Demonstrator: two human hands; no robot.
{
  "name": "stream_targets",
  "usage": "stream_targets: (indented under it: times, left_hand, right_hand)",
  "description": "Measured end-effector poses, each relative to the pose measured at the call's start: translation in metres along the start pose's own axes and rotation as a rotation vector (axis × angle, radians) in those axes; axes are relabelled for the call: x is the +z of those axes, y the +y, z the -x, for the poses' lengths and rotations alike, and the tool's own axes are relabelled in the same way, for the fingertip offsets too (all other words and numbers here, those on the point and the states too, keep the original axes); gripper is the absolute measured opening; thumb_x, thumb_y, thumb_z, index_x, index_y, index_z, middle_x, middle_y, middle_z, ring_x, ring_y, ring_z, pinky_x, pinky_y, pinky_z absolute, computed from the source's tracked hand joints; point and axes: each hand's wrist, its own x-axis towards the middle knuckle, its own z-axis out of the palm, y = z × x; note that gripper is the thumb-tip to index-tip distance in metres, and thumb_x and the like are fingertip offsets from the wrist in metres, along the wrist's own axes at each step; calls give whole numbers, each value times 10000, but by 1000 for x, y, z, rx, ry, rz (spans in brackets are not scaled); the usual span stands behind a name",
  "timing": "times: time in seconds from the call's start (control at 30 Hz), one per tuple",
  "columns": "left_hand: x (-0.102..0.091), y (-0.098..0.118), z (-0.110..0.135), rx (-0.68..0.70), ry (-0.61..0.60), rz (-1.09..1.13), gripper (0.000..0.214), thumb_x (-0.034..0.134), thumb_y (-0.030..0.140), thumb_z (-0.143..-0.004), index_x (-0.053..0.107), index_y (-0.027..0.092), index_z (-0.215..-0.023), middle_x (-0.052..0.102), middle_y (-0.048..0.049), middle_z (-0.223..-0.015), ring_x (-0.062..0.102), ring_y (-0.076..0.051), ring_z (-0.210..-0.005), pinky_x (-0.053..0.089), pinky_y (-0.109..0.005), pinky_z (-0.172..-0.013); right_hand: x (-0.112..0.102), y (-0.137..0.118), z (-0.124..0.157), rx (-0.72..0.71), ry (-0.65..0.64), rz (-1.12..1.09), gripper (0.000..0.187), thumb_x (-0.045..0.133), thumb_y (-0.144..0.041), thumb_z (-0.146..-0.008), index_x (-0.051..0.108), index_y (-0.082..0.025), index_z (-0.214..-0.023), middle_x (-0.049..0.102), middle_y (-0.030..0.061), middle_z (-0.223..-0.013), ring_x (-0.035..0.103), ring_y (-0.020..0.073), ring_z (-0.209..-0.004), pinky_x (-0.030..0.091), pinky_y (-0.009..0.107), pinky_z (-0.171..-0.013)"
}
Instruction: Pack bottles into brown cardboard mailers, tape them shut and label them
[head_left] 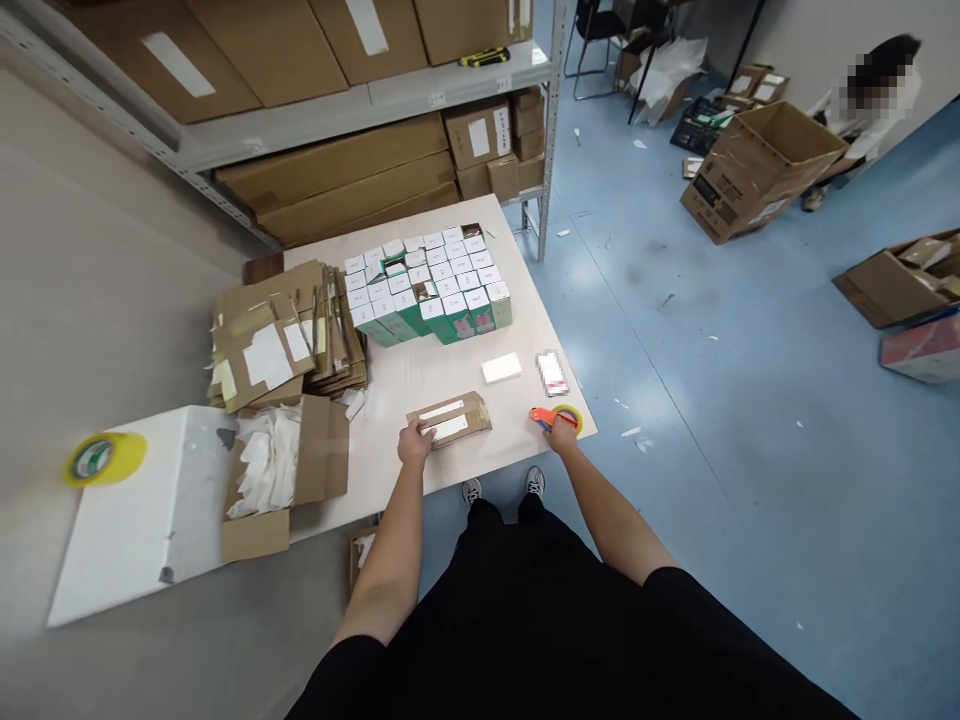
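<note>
At the table's front edge my left hand (414, 444) grips the left end of a small brown cardboard box (475, 413), thumb on top. White strips lie on the upper face of this flat-lying box. My right hand (562, 435) is closed around a tape dispenser (542, 416) with an orange front and a yellow tape roll, by the table's right corner. Just behind the hands lie a white slab-like pad (501, 368) and a blurred printed item (553, 373). Part of the dispenser's handle is hidden by my fingers.
White-and-green cartons (427, 285) stand in rows at the table's back. Flattened cardboard (262, 340) is piled left, beside an open box (322, 450) of white paper. A metal shelf (360, 110) rises behind. Another person (870, 100) is by a large carton (765, 170).
</note>
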Motion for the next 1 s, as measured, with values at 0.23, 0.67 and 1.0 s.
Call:
stream_targets:
  times: [0.23, 0.67, 1.0]
  left_hand:
    - [3, -4, -6, -29, -2, 118, 311, 758, 355, -826, 650, 255, -1099, 613, -85, -1259, 654, -259, -1101, 518, -375, -994]
    - [0, -19, -17, 24, -58, 246, 330, 795, 396, -768, 723, 247, -1054, 688, -69, -1231, 646, -261, -1156, 500, -353, -1008]
    - [-1, -38, -27, 139, -164, 400, 331, 688, 233, -793, 779, 226, -1111, 744, -57, -1198, 667, -229, -1140, 497, -333, -1010]
  right_hand:
    - [-11, -5, 9, 97, -14, -61, 547, 593, -358, -975, 451, -92, -1432, 658, 236, -1309, 688, 339, -1129, 552, 412, -927]
    - [-12, -133, 43, -355, -49, -466, 713, 628, -423, -874, 390, -190, -1505, 542, 177, -1448, 626, 324, -1170, 520, 481, -1022]
    - [29, -218, 47, -560, -315, -595, 715, 645, -295, -833, 467, -251, -1524, 668, 71, -1262, 645, 257, -1109, 534, 451, -1035]
